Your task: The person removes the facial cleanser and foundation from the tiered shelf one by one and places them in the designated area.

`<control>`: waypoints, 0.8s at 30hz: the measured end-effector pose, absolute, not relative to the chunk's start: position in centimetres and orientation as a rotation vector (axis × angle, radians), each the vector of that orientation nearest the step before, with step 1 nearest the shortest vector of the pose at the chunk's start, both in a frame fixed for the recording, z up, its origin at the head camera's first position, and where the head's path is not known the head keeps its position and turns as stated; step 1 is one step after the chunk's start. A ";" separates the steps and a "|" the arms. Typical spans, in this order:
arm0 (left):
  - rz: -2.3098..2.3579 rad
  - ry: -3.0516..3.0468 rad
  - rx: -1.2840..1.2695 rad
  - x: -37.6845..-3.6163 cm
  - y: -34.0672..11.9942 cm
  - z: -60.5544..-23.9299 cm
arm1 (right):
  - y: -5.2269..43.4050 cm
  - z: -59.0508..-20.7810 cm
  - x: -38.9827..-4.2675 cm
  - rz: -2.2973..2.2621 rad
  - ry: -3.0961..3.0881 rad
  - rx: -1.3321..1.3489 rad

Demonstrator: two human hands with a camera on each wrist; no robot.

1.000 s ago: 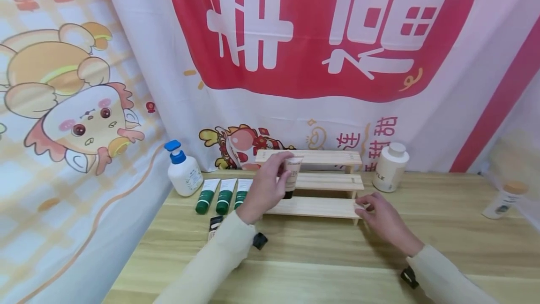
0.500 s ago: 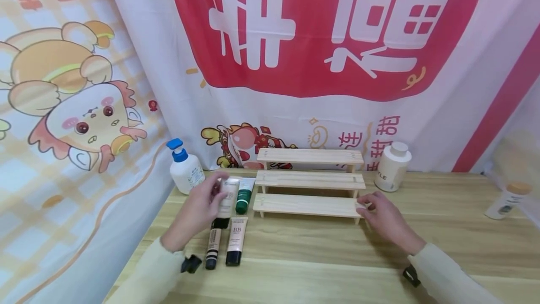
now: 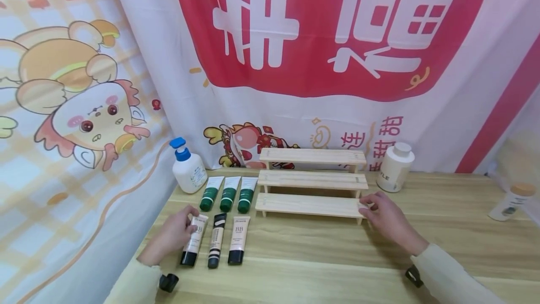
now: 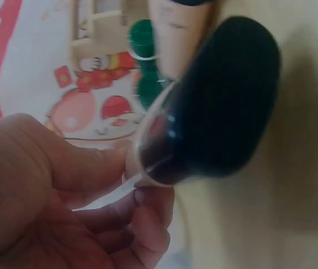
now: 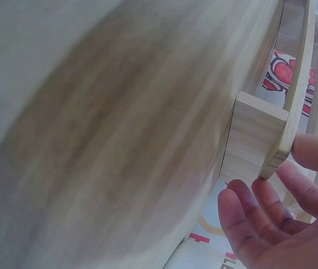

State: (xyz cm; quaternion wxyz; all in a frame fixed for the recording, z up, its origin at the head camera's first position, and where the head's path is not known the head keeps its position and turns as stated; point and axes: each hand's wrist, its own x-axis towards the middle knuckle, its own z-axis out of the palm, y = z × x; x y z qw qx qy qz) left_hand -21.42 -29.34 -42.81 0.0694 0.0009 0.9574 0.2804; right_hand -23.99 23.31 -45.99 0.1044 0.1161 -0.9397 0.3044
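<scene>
My left hand [image 3: 174, 234] pinches a pale pink BB cream tube with a black cap [image 3: 192, 243] at the left of the table. In the left wrist view, thumb and fingers squeeze the tube's flat body, and the black cap [image 4: 231, 101] points away from the hand. A striped black-and-beige tube [image 3: 216, 240] and a second BB cream tube [image 3: 239, 238] lie to its right. My right hand [image 3: 386, 215] pinches the right end of the lowest step of a three-tier wooden rack [image 3: 308, 204]; the right wrist view shows thumb and fingers around the step's corner [image 5: 282, 148].
Behind the cream tubes lie three green-and-white tubes [image 3: 228, 194], beside a white pump bottle with a blue top [image 3: 189, 172]. Right of the rack stands a white bottle [image 3: 395, 168]. A small bottle with an orange cap [image 3: 511, 201] stands at the far right.
My left hand has carried the BB cream tube from in front of the rack leftward, over the green tubes, down to the left of the striped tube. The right hand stays at the rack.
</scene>
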 end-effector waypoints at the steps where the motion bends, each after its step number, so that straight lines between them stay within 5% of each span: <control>1: 0.847 2.880 0.001 -21.5 -29.4 -43.2 | 23.3 -46.0 -24.0 0.900 -2.771 0.343; 24: 0.660 2.937 -0.024 -22.7 -30.5 -44.9 | 23.5 -46.4 -23.7 0.907 -2.754 0.368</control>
